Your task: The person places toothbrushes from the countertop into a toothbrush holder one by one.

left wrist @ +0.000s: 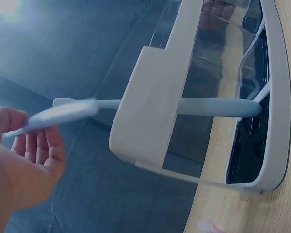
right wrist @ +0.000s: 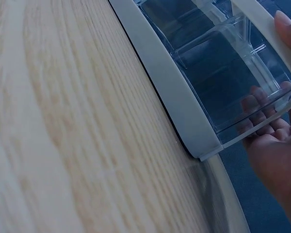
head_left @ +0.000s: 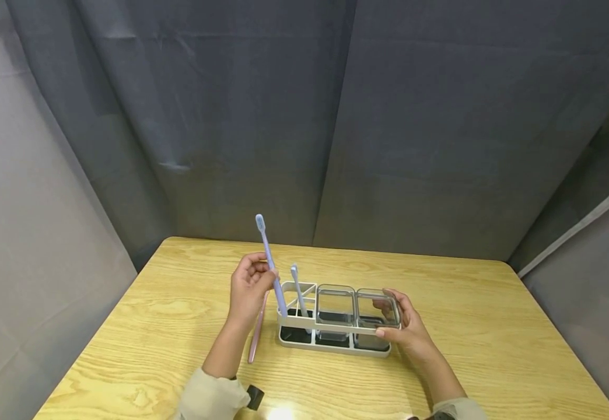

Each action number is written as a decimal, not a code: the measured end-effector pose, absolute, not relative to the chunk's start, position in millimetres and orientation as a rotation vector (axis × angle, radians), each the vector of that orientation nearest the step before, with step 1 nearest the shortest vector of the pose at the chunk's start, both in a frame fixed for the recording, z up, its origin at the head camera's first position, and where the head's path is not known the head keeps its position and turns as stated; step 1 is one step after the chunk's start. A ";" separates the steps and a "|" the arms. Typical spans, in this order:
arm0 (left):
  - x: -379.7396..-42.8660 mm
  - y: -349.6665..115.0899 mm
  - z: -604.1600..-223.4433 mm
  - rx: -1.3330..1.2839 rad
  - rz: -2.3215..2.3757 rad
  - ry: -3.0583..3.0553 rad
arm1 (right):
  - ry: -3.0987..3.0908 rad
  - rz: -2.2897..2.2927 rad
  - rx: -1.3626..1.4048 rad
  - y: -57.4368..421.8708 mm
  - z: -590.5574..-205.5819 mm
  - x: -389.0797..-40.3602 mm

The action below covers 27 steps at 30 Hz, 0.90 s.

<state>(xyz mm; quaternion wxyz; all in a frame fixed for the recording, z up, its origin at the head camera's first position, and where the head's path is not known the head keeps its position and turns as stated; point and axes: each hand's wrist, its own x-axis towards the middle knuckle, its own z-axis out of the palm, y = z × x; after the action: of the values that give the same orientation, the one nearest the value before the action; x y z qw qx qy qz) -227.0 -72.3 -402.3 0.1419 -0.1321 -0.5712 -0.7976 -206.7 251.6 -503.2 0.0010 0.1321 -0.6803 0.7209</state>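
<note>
Left hand (head_left: 250, 286) pinches a purple brush (head_left: 269, 256) over the rack (head_left: 331, 328); right hand (head_left: 412, 326) holds the rack's end

The purple brush is head up and slightly tilted, thumb and fingers closed on its handle. Its lower end points at the rack's divided left section; the left wrist view shows that end short of the upper band. The right hand is curled round the rack's far right end, thumb in front, the other fingers behind, seen through the nearer of two clear cups (head_left: 335, 306). A pale blue brush (head_left: 299, 289) leans upright inside the left section, its foot on the dark base. A pink brush (head_left: 256, 335) lies on the table (head_left: 152, 338), just left of the rack.

The step in hand looks like standing the purple brush in the rack. The next move probably calls for lining its end up with a free slot beside the pale blue brush, then lowering it without snagging the dividers, while the right hand steadies the rack.
</note>
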 end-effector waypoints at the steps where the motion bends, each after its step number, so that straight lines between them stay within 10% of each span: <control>1: -227.0 -70.8 -401.9 -0.373 -2.309 -1.634 | -2.132 2.268 0.408 251.7 -503.5 -206.9; 27: -232.2 -63.7 -416.8 -0.458 -2.318 -1.681 | -2.133 2.276 0.398 248.8 -507.7 -212.1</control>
<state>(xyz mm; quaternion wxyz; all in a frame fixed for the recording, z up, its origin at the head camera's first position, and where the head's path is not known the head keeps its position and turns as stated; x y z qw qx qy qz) -232.2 -63.7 -416.8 0.1208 -0.1567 -0.5755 -0.7935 -212.1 248.8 -507.7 -0.0015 0.1265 -0.6784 0.7238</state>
